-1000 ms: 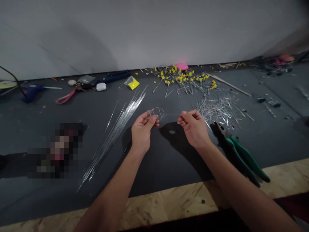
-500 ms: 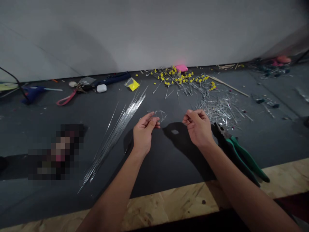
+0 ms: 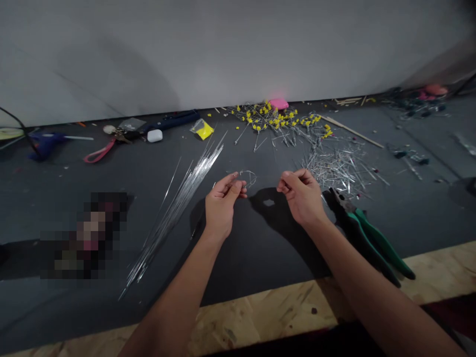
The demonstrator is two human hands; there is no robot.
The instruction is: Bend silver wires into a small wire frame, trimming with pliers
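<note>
My left hand (image 3: pixel 222 203) pinches a small bent loop of thin wire (image 3: pixel 252 177), which sticks out to the right of the fingertips. Across a short gap, my right hand (image 3: pixel 303 196) is closed with thumb and fingers pressed together; what it holds, if anything, is too fine to make out. Left of my left hand lies a bundle of long straight silvery wires (image 3: pixel 178 208). Just beyond my right hand is a heap of short wire pieces (image 3: pixel 336 166). Pliers with green handles (image 3: pixel 372 233) rest beside my right forearm.
Wire stems with yellow tips (image 3: pixel 275 119) pile near the wall by a pink lump (image 3: pixel 278 103). A yellow packet (image 3: pixel 204 130), a white case (image 3: pixel 154 136) and keys with a pink strap (image 3: pixel 100 151) lie at the back left. A wooden stick (image 3: pixel 353 132) lies back right.
My right hand has moved slightly left, closer to the wire loop. My left hand stays in place, still pinching it. The camera view has shifted very slightly.
</note>
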